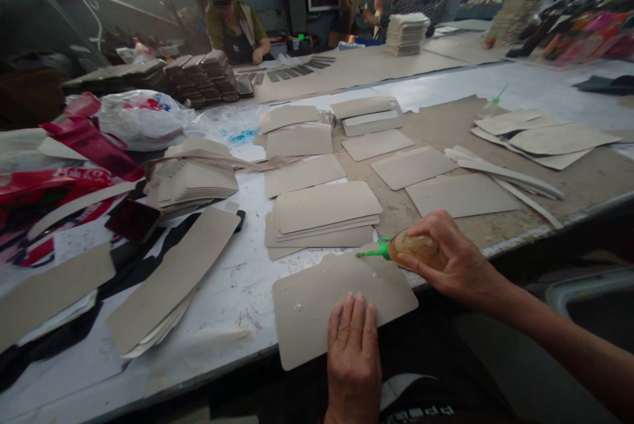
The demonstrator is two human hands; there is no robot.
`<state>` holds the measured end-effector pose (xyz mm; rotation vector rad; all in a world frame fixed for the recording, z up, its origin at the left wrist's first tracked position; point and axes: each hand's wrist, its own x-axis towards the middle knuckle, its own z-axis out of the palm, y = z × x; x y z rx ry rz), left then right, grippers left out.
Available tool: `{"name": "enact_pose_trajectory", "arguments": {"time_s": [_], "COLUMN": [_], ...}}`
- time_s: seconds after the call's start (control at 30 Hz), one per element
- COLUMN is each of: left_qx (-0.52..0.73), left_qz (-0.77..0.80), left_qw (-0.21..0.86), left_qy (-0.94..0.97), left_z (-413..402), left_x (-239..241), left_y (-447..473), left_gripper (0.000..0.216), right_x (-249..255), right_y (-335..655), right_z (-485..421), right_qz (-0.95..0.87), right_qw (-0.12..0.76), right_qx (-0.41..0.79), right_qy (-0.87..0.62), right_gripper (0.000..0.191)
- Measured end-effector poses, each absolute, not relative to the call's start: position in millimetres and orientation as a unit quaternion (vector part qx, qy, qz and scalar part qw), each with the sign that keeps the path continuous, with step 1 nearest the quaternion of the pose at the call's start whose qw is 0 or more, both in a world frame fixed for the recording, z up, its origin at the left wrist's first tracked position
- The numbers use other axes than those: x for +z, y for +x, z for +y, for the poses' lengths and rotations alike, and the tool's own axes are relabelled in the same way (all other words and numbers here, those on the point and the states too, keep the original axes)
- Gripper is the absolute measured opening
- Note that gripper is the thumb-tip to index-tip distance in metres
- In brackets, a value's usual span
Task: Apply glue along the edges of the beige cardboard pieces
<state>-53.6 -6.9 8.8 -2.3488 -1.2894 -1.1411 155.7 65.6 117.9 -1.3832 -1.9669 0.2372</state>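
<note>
While left hand (352, 351) rests on beige panel (304, 321), right hand (448, 252) holds bottle (416, 251)

As the left hand lies flat, its fingers are straight and side by side. The right fingers are wrapped around the bottle, whose green nozzle (380, 249) points leftward at the panel's far edge. This panel lies at the near edge of the bench (218, 292), just before a stack of similar panels (327, 206).

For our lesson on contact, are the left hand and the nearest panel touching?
Touching. The head view shows the left hand with its fingers laid flat on the panel, no gap visible beneath.
</note>
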Motion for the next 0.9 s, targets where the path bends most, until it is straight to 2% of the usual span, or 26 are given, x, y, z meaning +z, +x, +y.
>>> {"name": "enact_pose_trajectory", "arguments": {"time_s": [0.3,0.5,0.77,0.9], "left_qx": [-0.384,-0.386,-0.384,-0.377], "left_qz": [-0.439,-0.437,-0.446,-0.456], "left_qw": [0.112,0.109,0.113,0.112], "left_qy": [-0.805,-0.805,-0.801,-0.798], "left_z": [-7,-7,-8,-9], "left_x": [10,10,10,12], "left_y": [-55,-55,-54,-52], "left_gripper": [0.031,0.031,0.031,0.031], "right_x": [117,118,113,109], "right_y": [152,168,119,109], "right_z": [66,66,74,75], "right_qz": [-0.721,-0.730,-0.743,-0.749], "right_qw": [0.382,0.352,0.353,0.375], "right_qx": [0.116,0.115,0.198,0.193], "right_qy": [-0.566,-0.575,-0.533,-0.511], "right_gripper": [0.025,0.025,0.021,0.021]}}
